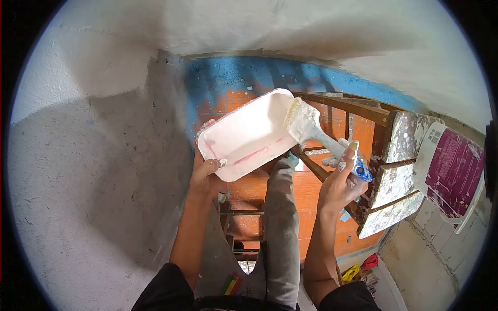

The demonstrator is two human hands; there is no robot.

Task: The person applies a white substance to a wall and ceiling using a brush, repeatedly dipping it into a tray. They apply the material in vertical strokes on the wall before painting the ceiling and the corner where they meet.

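Left hand: the fingers are closed on the near left corner of a white paint tray, the thumb lying over the rim. The tray is held in the air, tilted, its long axis running from near left to far right; pink smears mark its inner side and rim. Right hand: the fingers are wrapped around the handle of a wide paintbrush, whose blue handle end shows beside the palm. The brush head, coated in white, lies at the tray's right end; contact with the rim cannot be told for certain. White paint also marks the fingers of this hand.

Right: a wooden ladder with broad, paint-spattered steps and, at its outer side, a white bucket bearing a purple label; its exact support cannot be told. Far: a blue band borders the orange tiled floor, below a pale wall. Left: a rough grey wall with a whiter upper part. Near right: a yellow item beside a red item. Near centre: the person's grey trouser leg.
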